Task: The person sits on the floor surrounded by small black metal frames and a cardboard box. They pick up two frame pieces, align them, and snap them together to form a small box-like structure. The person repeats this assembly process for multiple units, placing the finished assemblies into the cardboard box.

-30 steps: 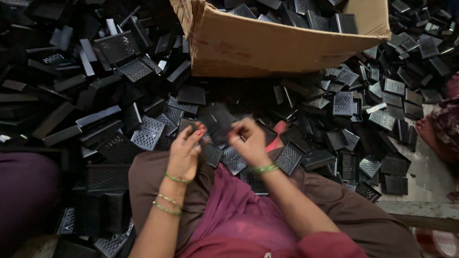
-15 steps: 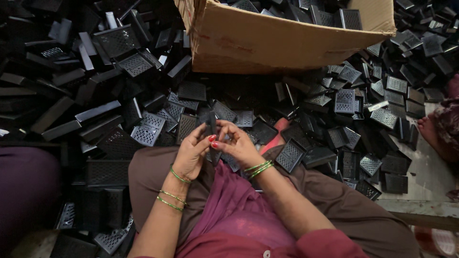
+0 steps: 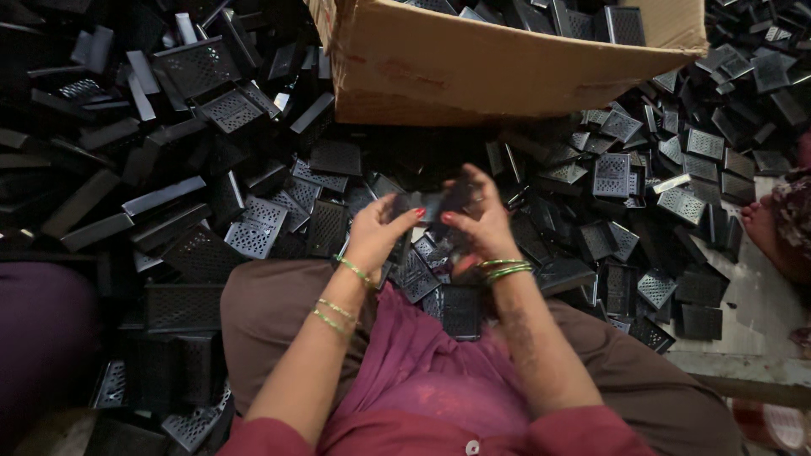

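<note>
Black plastic fills nearly everything I see: perforated grille plates and narrow strips heaped all round my knees. A second ago my hands were apart, the right one reaching down into the pile; now both are raised and brought together in front of me, so a piece has come up off the heap and sits between them. My left hand (image 3: 376,232) curls its fingers around one end of a small dark plastic piece (image 3: 427,205), and my right hand (image 3: 480,221) closes on the other end, thumb underneath. The piece is blurred and I cannot tell its exact shape. It hangs above my lap, just over the grille plates (image 3: 439,291) lying on my brown trousers (image 3: 270,312).

Beyond my hands stands a brown cardboard box (image 3: 507,72), open-topped, its near wall bowed and scuffed, with no label I can make out; more black pieces fill it. To the right the heap (image 3: 659,169) thins toward a pale floor (image 3: 756,308), where another person's foot (image 3: 764,228) rests.
</note>
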